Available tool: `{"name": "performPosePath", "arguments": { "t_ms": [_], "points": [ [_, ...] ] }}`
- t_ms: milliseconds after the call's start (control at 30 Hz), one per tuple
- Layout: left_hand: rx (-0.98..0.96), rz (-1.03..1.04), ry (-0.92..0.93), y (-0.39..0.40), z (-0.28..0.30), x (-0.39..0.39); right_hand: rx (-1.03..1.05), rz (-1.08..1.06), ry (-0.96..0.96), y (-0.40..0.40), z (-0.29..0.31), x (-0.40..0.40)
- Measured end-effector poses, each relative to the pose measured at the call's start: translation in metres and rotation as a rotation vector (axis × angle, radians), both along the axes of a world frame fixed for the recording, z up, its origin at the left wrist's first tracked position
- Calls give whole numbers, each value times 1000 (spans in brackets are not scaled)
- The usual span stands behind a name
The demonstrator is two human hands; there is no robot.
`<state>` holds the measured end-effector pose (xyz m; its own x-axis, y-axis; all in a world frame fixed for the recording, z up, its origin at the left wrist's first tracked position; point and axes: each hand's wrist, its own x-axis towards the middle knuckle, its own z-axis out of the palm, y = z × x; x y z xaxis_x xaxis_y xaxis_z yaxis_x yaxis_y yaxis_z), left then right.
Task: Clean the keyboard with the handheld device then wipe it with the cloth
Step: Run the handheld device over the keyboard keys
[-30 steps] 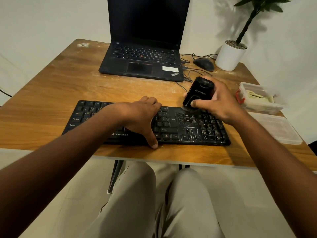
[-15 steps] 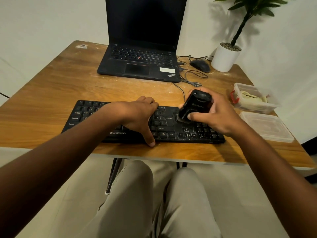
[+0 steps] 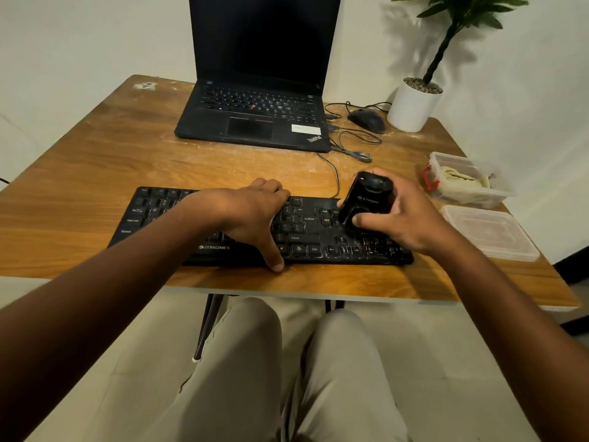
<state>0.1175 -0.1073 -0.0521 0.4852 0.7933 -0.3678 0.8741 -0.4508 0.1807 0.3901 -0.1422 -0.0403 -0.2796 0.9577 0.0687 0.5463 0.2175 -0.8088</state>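
The right hand (image 3: 404,218) grips the device (image 3: 366,202) nose-down on the keyboard's (image 3: 318,240) right keys; the left hand (image 3: 251,215) lies flat, steadying it on the desk (image 3: 95,173). Step 1 looks underway. The cloth (image 3: 462,181) sits boxed, unused.

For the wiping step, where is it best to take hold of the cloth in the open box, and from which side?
Pinch the cloth at its raised folds from above: the container is open-topped and its walls block the sides. The right hand looks nearest, but holds the handheld device.
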Motion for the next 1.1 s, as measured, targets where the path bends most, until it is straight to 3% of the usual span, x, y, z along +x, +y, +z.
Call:
{"name": "performPosePath", "arguments": {
  "t_ms": [200, 400, 667, 867, 1100],
  "points": [
    [4, 0, -6, 3, -3, -1, -97, 140, -36, -20, 6, 8],
    [-12, 6, -12, 0, 1, -1, 53, -41, -9, -4, 4, -4],
    [-15, 11, 0, -3, 2, 0, -69, 170, -80, -31, 15, -3],
    [-17, 16, 10, -5, 4, 1, 62, 60, -46, -16, 9, -27],
    [-12, 21, 20, -2, 2, 1, 26, 180, -192, -32, 8, -24]
  ]
}}
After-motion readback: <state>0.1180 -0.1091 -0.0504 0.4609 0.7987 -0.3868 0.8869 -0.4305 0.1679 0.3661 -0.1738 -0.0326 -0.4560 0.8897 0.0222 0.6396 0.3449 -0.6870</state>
